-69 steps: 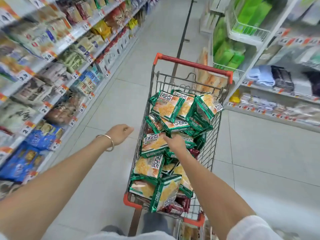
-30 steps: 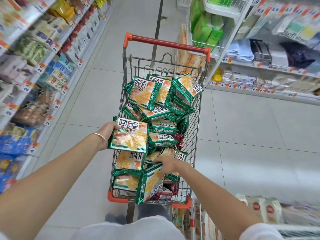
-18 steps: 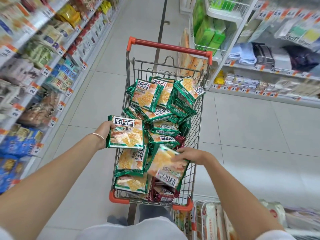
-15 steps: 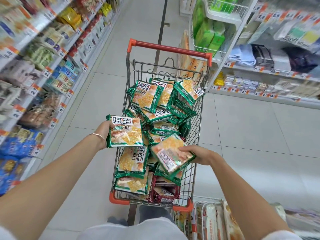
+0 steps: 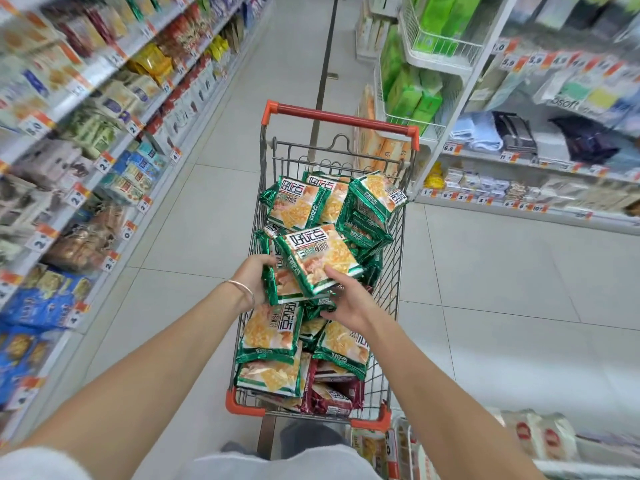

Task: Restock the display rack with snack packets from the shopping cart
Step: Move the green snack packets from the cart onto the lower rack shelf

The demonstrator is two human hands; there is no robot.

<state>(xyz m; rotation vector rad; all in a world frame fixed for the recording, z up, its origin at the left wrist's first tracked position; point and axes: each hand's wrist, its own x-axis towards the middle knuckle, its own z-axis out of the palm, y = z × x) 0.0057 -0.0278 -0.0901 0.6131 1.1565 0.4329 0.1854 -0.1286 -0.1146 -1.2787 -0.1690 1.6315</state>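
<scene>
So both hands are on a small stack of green snack packets point(image 5: 313, 258), held mid-frame just above the cart point(image 5: 394, 258). The left hand point(image 5: 254, 280) grips the stack's left edge with its fingers curled round it. The right hand point(image 5: 348, 301) pinches the top packet's lower right corner, thumb on top and the rest tucked underneath. The rack point(image 5: 79, 88) runs down the left of the frame, so the left hand is nearer to it. My guess is the stack swings left next, flat face up.
</scene>
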